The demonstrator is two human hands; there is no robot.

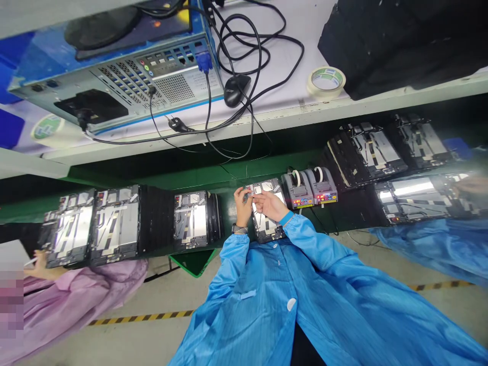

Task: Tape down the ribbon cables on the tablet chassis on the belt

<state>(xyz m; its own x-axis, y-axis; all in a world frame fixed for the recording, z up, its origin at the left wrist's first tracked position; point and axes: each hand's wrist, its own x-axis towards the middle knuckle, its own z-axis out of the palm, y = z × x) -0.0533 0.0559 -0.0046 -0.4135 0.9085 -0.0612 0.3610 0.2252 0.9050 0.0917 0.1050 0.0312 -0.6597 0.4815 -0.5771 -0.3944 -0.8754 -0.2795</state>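
Blue-cuffed right hand (pixel 270 205) curls, fingers nearly closed, over the taped metal device frame (pixel 265 229); left hand (pixel 243 206) pinches beside it, though what either grips is too small to tell.

- One head-worn camera, above and behind the hands, faces forward and down.
- The left hand (pixel 243 206) and right hand (pixel 270 205) sit near the frame's centre.
- The wide view reaches well past both hands, sideways and ahead.

An opened tablet housing (pixel 265 229) lies flat on the green conveyor belt (pixel 229 176), its metal back crossed by pale and black tape strips.
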